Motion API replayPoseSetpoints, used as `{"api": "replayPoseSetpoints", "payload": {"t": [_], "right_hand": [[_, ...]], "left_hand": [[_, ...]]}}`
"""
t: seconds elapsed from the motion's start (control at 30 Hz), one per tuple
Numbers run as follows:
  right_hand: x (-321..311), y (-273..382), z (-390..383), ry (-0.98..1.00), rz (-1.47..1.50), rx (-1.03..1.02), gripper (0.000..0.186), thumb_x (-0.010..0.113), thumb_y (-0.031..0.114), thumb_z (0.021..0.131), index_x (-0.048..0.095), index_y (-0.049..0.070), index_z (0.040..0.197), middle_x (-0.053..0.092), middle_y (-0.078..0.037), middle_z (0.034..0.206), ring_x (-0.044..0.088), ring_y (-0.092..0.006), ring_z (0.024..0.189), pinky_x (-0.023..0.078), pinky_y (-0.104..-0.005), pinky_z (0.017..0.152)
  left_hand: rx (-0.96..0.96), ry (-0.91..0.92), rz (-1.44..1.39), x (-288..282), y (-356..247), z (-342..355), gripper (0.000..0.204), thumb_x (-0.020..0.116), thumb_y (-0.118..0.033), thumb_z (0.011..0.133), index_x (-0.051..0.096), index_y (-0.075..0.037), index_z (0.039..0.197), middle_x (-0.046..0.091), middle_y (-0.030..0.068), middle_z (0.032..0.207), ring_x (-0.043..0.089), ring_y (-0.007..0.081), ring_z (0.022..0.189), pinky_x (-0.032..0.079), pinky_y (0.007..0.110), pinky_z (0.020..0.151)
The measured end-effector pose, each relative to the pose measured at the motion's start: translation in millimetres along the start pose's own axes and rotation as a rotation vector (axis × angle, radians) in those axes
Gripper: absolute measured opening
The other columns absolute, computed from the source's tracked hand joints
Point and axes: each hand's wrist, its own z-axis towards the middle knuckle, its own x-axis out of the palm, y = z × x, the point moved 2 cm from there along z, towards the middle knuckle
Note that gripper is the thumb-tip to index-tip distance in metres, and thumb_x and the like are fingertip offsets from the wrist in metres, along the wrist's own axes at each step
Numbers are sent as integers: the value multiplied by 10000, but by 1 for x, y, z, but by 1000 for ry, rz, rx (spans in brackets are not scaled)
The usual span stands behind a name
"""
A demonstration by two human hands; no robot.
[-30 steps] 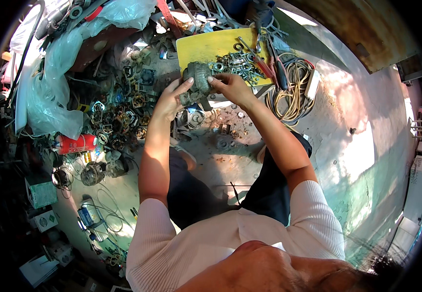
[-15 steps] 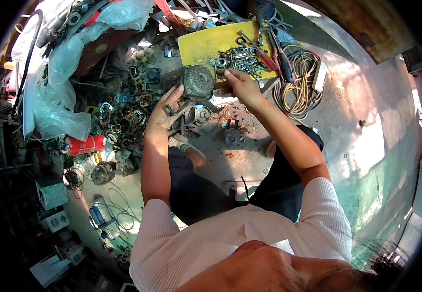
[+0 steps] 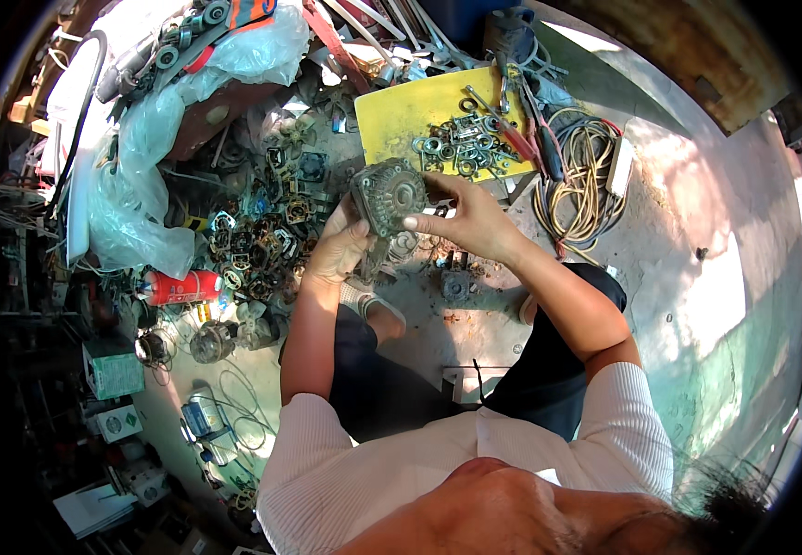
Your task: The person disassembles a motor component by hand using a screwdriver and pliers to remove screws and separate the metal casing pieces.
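Note:
A grimy cast-metal motor housing (image 3: 391, 192), with a ribbed round face turned upward, is held in front of me above the floor. My left hand (image 3: 341, 242) grips it from the left and underneath, fingers curled round its edge. My right hand (image 3: 456, 213) holds its right side, thumb on the lower rim. Just beyond lies a yellow board (image 3: 391, 120) bearing washers and small metal rings (image 3: 456, 148), wrenches and red-handled tools (image 3: 521, 139).
A pile of metal parts (image 3: 262, 240) and a red cylinder (image 3: 183, 287) sit on the left, beside crumpled clear plastic sheeting (image 3: 142, 231). Coiled cables (image 3: 575, 185) with a white power strip lie at the right on the concrete floor (image 3: 678, 277). Boxes (image 3: 114, 370) stand along the lower left.
The housing has been turned so its ribbed face shows more. My right hand has shifted from its upper edge to gripping its right side. The surroundings appear slightly shifted in view.

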Motion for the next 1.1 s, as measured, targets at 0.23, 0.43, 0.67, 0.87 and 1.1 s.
{"api": "replayPoseSetpoints", "payload": {"t": [0.23,0.43,0.67,0.87,1.1], "right_hand": [[-2,-8,-13,-63,65,19,765,838,426,713,561,-23,1266,640,-185,1133,630,-246,1013,489,-353,880],[-17,-12,-26,110,5,193,821,848,386,713,495,-46,1316,605,-184,1186,588,-222,1097,461,-339,951],[-15,-32,-33,202,243,201,873,856,310,715,408,-57,1368,568,-178,1261,533,-235,1209,410,-356,1041],[-10,-41,-35,174,221,164,942,858,301,709,355,-68,1415,558,-185,1279,527,-225,1213,404,-347,1047],[-2,-34,-43,209,259,276,891,862,280,701,391,-62,1376,571,-160,1250,550,-213,1162,424,-342,1017]], "left_hand": [[22,-42,229,45,9,6,923,879,-68,648,377,17,1418,513,111,1350,542,219,1215,449,356,1021],[-136,-35,342,56,19,-4,871,873,-90,656,410,20,1385,543,99,1300,569,193,1153,450,338,1000],[-185,-7,290,61,29,1,943,899,-188,654,365,29,1400,541,107,1288,540,192,1175,431,349,1012],[-170,17,312,58,35,2,959,890,-150,647,347,15,1420,525,126,1302,538,216,1183,465,359,983],[-227,25,390,61,35,-6,941,846,-54,653,337,0,1442,510,124,1325,527,217,1198,477,366,995]]}}
